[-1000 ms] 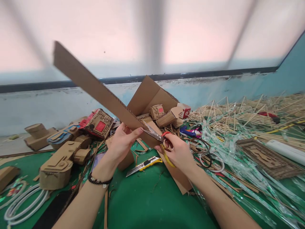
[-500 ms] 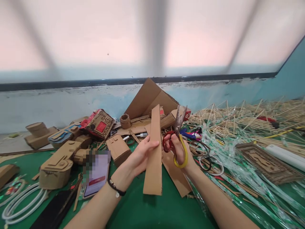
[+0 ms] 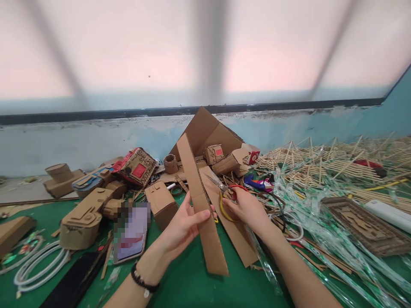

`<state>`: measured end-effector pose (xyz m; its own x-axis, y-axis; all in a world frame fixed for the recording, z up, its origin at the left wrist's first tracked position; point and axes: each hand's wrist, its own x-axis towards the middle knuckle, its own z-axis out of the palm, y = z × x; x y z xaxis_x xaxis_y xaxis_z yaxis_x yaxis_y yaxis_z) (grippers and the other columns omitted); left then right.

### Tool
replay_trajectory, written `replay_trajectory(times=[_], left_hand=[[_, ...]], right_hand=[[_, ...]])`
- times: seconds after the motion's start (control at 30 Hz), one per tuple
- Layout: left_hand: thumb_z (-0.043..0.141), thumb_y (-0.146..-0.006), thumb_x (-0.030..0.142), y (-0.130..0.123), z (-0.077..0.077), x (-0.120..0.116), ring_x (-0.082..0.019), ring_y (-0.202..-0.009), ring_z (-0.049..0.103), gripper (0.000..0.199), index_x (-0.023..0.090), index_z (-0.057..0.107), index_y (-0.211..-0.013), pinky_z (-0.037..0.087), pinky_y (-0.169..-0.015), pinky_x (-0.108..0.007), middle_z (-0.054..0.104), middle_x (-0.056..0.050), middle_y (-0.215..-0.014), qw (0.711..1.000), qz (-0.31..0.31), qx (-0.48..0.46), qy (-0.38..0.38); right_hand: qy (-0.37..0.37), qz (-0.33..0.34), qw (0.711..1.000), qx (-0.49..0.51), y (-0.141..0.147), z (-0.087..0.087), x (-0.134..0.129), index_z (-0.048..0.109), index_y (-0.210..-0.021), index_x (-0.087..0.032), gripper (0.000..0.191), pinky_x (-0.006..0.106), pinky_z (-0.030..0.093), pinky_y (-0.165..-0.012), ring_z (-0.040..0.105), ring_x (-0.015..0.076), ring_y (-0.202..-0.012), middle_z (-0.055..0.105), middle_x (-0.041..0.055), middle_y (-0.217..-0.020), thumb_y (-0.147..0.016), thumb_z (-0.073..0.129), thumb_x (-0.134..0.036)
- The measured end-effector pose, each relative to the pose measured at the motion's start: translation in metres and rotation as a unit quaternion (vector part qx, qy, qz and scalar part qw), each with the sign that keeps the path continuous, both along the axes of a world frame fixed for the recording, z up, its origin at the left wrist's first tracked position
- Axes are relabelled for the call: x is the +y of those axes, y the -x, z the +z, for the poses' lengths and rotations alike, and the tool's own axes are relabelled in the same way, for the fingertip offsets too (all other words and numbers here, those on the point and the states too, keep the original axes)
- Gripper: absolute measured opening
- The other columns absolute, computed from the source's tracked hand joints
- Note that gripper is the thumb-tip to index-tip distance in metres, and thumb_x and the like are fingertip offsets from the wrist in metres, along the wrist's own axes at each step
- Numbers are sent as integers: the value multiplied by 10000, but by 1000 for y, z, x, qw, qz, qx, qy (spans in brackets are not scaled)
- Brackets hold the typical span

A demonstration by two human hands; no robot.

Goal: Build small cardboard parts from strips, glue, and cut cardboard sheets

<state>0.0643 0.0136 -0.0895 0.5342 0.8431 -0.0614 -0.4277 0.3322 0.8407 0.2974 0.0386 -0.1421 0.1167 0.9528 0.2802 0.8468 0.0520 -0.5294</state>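
Observation:
My left hand (image 3: 192, 220) grips a long cardboard strip (image 3: 196, 184), thumb on its face and fingers behind. The strip is raised off the table, its top leaning left. In my right hand (image 3: 245, 205) are scissors (image 3: 220, 183) with one red and one yellow handle loop. Their blades point up and left, slightly parted, over a second cardboard piece (image 3: 240, 239) on the table. The scissors do not touch the strip in my left hand. A bit of yellow shows beside my left fingers; I cannot make out what it is.
Cardboard models (image 3: 85, 218) and a phone (image 3: 132, 233) lie to the left on the green table (image 3: 180, 282). A folded cardboard sheet (image 3: 205, 128) leans against the wall. Clear plastic wrap (image 3: 308, 222), stick frames (image 3: 295, 158) and a cardboard relief panel (image 3: 362, 226) crowd the right.
My right hand has turned and lowered the scissors, so the blades now point left instead of up. The strip in my left hand has swung its top to the left.

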Motion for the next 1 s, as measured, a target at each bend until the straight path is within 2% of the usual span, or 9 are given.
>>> replay_trajectory(times=[0.07, 0.17, 0.23, 0.33, 0.43, 0.57, 0.73, 0.87, 1.0], left_hand=[[918, -787, 219, 3, -5, -5, -204, -960, 745, 741, 286, 536, -1418, 601, -867, -326, 762, -62, -1108, 1000, 10, 1, 6], [929, -779, 279, 3, -6, -6, -203, -901, 741, 734, 267, 548, -1407, 596, -827, -320, 763, -77, -1131, 999, 40, 15, 0], [916, -798, 339, 1, -5, -4, -190, -839, 734, 712, 263, 548, -1402, 586, -788, -304, 771, -70, -1101, 996, 80, 28, -13], [878, -829, 431, 0, -5, -2, -224, -927, 747, 673, 256, 545, -1387, 577, -784, -295, 775, -79, -1148, 987, 144, 52, -52], [855, -843, 468, -1, -5, -4, -273, -1127, 723, 605, 240, 573, -1327, 574, -857, -302, 756, -93, -1250, 974, 180, 88, -108], [813, -864, 526, -2, -6, -7, -285, -1186, 700, 513, 228, 639, -1244, 564, -920, -316, 754, -87, -1264, 970, 172, 102, -138], [734, -906, 593, -2, -10, -6, -263, -999, 726, 463, 187, 743, -1128, 567, -829, -306, 788, -91, -1130, 975, 108, 119, -154], [752, -883, 603, 0, -15, -2, -250, -878, 715, 496, 183, 752, -1147, 556, -715, -299, 795, -86, -1047, 972, 107, 133, -160], [750, -888, 599, -1, -20, -2, -254, -907, 727, 494, 189, 751, -1164, 569, -757, -303, 795, -91, -1074, 976, 107, 111, -152]], right_hand=[[-5, -14, 999, -47, -4, -1, -1, 692, -979, -181, 184, 312, 416, -663, 701, 274, -791, 736, 115, -876, -968, 660, -362], [-78, 1, 997, -20, 1, 8, -6, 696, -959, -187, 256, 316, 433, -689, 689, 269, -835, 741, 123, -899, -1012, 600, -418], [-106, 78, 991, 36, 11, 19, -12, 667, -881, -199, 373, 308, 430, -697, 651, 247, -835, 714, 84, -858, -1035, 540, -514], [-19, 236, 960, 153, 33, 29, -24, 558, -754, -211, 502, 268, 365, -592, 524, 161, -647, 565, -13, -680, -1059, 454, -595], [19, 291, 934, 205, 53, 29, -36, 481, -726, -213, 475, 259, 298, -551, 431, 128, -608, 471, -43, -655, -1033, 534, -571], [-1, 286, 923, 256, 62, 26, -43, 429, -731, -225, 465, 260, 280, -545, 374, 125, -611, 401, -49, -666, -1030, 534, -564], [-20, 242, 908, 343, 60, 26, -37, 402, -724, -237, 518, 257, 298, -538, 342, 126, -603, 366, -51, -666, -996, 532, -658], [28, 266, 887, 376, 61, 22, -34, 549, -839, -219, 487, 251, 340, -541, 370, 133, -619, 428, -32, -717, -979, 542, -685], [35, 268, 877, 396, 65, 15, -37, 667, -1039, -219, 458, 249, 341, -503, 360, 136, -581, 443, -28, -705, -999, 542, -657]])
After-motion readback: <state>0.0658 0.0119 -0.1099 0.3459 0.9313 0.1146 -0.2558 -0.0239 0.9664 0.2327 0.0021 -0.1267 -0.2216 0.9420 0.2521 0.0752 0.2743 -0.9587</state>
